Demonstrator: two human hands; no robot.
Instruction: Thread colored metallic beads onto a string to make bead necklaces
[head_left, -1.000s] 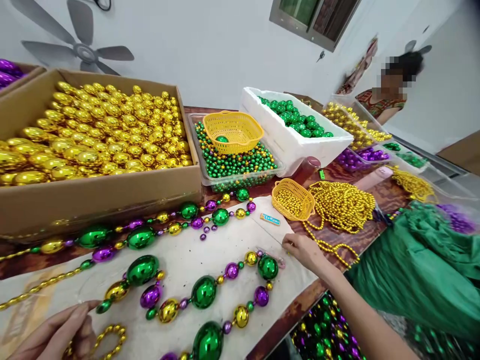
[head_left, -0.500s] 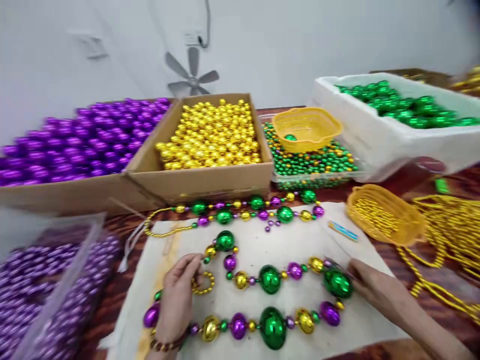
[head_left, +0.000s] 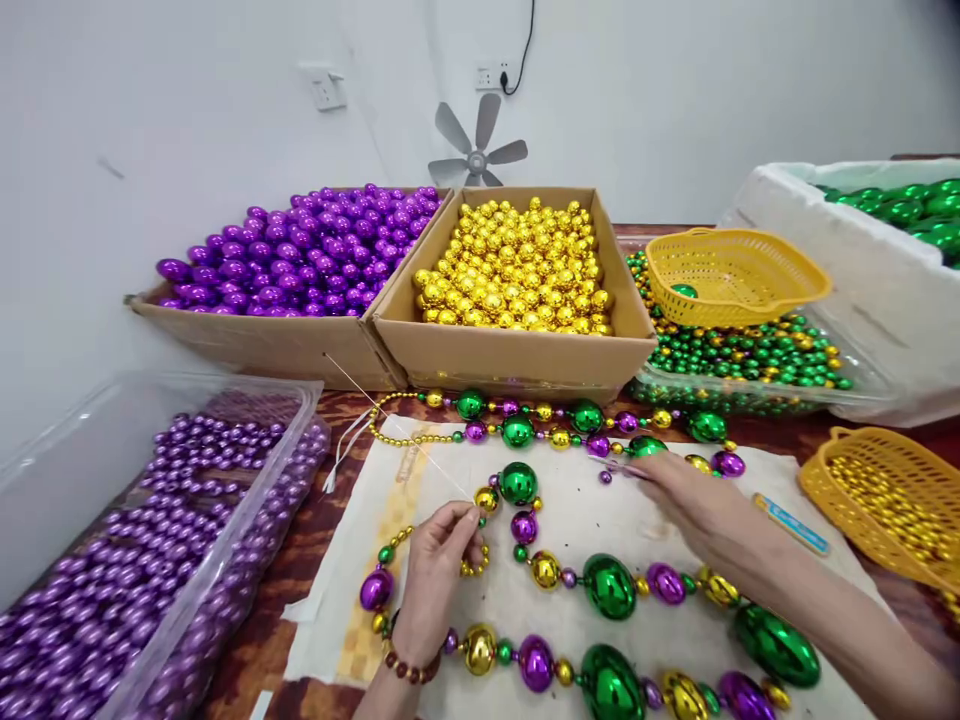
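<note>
My left hand [head_left: 439, 560] pinches the end of a bead necklace beside a gold bead [head_left: 486, 499]. A thin white thread [head_left: 397, 417] runs from near its fingertips toward the upper left. The necklace's large green [head_left: 609, 587], purple and gold beads curve across the white cloth [head_left: 570, 520]. My right hand [head_left: 667, 485] is closed around a slim, pointed metal tool [head_left: 616, 466]; its exact kind is hard to make out. Just below the tool's tip lies a small purple bead [head_left: 604, 478]. Behind it stretches a second bead necklace [head_left: 517, 431] with a gold-beaded loop.
Cardboard boxes of purple balls [head_left: 285, 255] and gold balls [head_left: 517, 265] stand at the back. A yellow basket [head_left: 739, 315] rests on a clear tray of small beads. Foam box [head_left: 847, 320] and gold-bead basket [head_left: 840, 440] are right, purple-bead bin [head_left: 300, 440] left. A blue-and-orange cutter-like item [head_left: 791, 523] lies on the cloth.
The view has swung left. My right hand has gone from beside the large green bead at the necklace's right end to the loose small purple beads. My left hand keeps its pinch.
</note>
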